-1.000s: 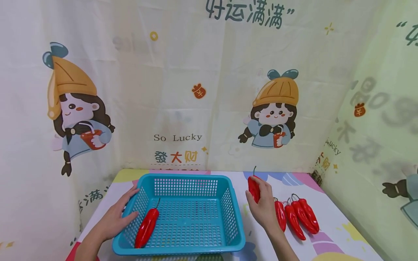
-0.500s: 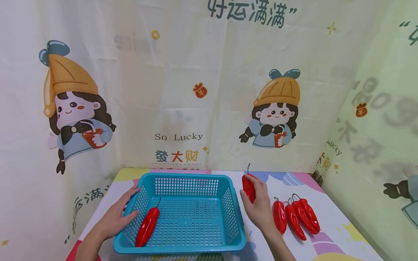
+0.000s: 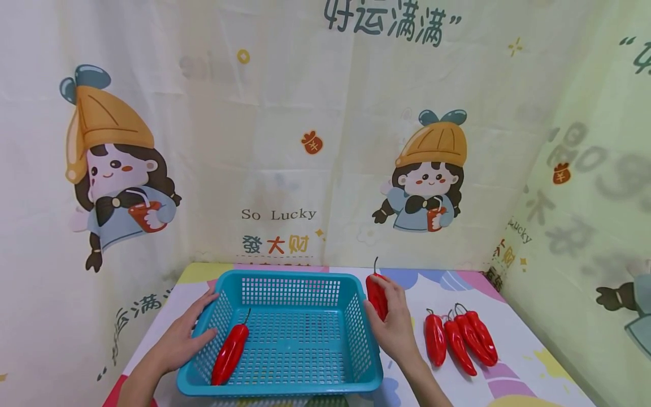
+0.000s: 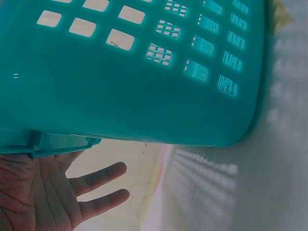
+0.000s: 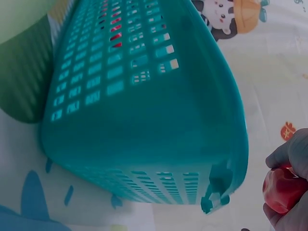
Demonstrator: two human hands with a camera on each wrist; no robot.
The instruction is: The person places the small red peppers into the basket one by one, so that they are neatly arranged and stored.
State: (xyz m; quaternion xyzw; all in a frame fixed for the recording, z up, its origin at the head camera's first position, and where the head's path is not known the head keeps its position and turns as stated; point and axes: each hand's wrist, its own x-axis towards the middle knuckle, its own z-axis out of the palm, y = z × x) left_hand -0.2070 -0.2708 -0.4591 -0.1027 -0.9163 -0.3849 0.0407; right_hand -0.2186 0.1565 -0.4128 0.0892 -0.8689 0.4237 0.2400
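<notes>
In the head view, a blue-green plastic basket (image 3: pixel 285 389) with a lattice of holes stands on the table. One red chili pepper (image 3: pixel 230 355) leans inside at its left. My left hand (image 3: pixel 175 342) rests on the left rim, thumb over the inside; in the left wrist view its visible fingers (image 4: pixel 103 178) are straight outside the wall. My right hand (image 3: pixel 395 327) pinches another red chili pepper (image 3: pixel 374 295), stem up, beside the basket's right rim. The right wrist view shows this pepper's lower end (image 5: pixel 281 192) between thumb and fingers, apart from the basket.
Several red chili peppers (image 3: pixel 435 339) lie in a group on the table right of my right hand. The table (image 3: pixel 407 282) has a colourful printed cover. A cloth backdrop (image 3: pixel 285 113) with cartoon figures hangs behind and at both sides.
My right hand has carried its chili pepper leftward, from near the group of peppers to the basket's right rim. The left hand and basket stay about where they were.
</notes>
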